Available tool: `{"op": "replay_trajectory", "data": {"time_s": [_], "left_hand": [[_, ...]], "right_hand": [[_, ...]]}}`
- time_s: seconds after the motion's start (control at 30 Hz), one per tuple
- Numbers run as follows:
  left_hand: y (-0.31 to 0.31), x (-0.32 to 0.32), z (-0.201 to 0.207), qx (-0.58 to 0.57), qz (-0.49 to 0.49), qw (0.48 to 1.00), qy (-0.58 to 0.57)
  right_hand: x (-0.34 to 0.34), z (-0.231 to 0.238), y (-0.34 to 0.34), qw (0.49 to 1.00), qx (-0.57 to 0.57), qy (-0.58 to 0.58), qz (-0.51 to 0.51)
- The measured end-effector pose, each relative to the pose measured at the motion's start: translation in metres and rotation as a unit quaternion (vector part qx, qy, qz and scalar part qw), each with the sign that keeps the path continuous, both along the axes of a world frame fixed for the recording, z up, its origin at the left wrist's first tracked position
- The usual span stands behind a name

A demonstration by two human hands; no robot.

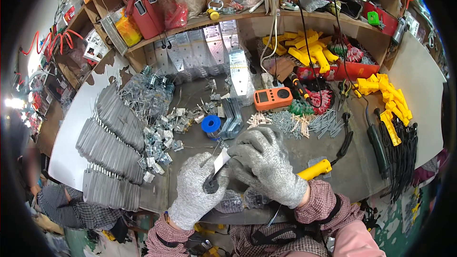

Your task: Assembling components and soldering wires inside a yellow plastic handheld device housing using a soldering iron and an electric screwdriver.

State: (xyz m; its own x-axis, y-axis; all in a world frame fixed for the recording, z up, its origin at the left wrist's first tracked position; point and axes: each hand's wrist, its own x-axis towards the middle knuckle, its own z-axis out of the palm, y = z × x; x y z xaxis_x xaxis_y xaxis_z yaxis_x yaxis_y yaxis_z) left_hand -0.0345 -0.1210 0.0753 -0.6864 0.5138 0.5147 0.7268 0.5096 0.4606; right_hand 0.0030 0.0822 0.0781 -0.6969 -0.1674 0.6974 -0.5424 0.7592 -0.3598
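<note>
Both of my hands wear grey knit gloves and meet over the front middle of the bench. My left hand (197, 188) is closed round a small pale flat piece (221, 160), whose exact kind I cannot make out; something dark shows in the curl of its fingers. My right hand (266, 159) is bent over the same piece, its fingertips pinching around the upper end and partly hiding it. Just beyond the hands stands a blue solder wire spool (211, 124). Beside my right wrist lies a yellow plastic handle (315, 169) with a black cable.
Stacked grey metal plates (109, 162) fill the left side, with loose small metal parts (162, 135) beside them. Screws (295, 120) and an orange meter (273, 98) lie beyond my right hand. Yellow housings (390, 97), a soldering iron (377, 150) and black cables (402, 162) are at the right.
</note>
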Motion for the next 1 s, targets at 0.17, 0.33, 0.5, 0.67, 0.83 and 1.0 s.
{"op": "replay_trajectory", "data": {"time_s": [0.17,0.33,0.5,0.67,0.83,1.0], "left_hand": [[0.0,-0.009,0.01,-0.107,-0.003,0.994,0.037],[-0.009,-0.029,-0.013,-0.027,-0.007,0.999,-0.035],[-0.008,-0.033,-0.027,0.0,0.031,0.996,-0.088],[-0.012,-0.04,-0.023,-0.089,0.018,0.995,0.051],[-0.008,-0.055,-0.009,-0.115,-0.018,0.992,0.055],[-0.047,-0.131,-0.062,-0.253,0.207,0.939,0.107]], "right_hand": [[-0.014,-0.006,0.001,1.0,0.005,-0.016,0.011],[-0.038,-0.021,0.0,0.981,-0.125,-0.132,0.062],[-0.04,-0.022,-0.001,0.997,-0.019,-0.061,0.043],[-0.046,-0.025,-0.005,0.998,0.0,-0.053,0.025],[-0.064,-0.051,0.0,0.97,-0.152,-0.173,0.075],[-0.05,-0.063,0.038,0.948,-0.215,-0.233,0.023]]}}
